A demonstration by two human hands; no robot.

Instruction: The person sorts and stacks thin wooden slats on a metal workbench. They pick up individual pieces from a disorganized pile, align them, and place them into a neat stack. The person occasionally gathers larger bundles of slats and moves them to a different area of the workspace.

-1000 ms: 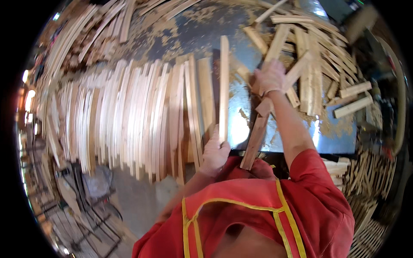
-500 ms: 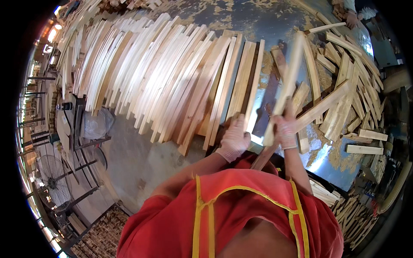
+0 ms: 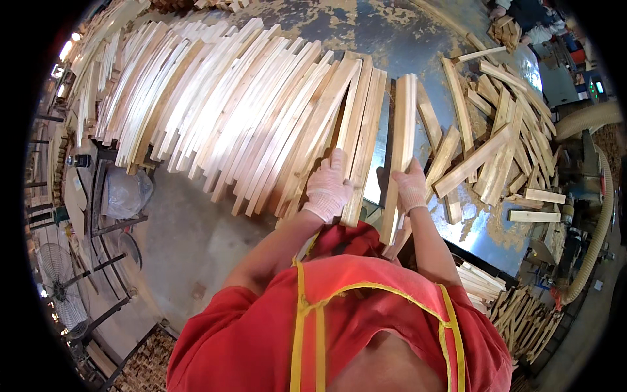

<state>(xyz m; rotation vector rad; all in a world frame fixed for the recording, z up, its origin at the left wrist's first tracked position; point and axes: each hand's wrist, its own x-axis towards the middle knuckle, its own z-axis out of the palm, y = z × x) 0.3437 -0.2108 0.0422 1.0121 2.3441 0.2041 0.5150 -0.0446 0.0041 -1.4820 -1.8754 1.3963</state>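
White gloves cover both of my hands. My left hand (image 3: 328,188) lies over the near ends of wooden strips at the right end of a long row (image 3: 241,117), its fingers closed around a strip; the exact grip is partly hidden. Beside its thumb, a pale strip (image 3: 366,144) leans close against its neighbours. My right hand (image 3: 410,187) grips the lower part of another wooden strip (image 3: 401,130), which stands apart from the row with a gap on its left. This strip points away from me, its near end close to my apron.
A loose heap of wooden strips (image 3: 516,130) lies among sawdust on the metal table (image 3: 486,225) at right. A ribbed hose (image 3: 591,255) curves beyond it. At left stand a fan (image 3: 62,281) and a plastic bag (image 3: 127,193). Another person's hand (image 3: 539,32) shows far right.
My left hand has shifted left, and the strips at the row's right end now lie closer together. The strip in my right hand has come left and is no longer blurred.
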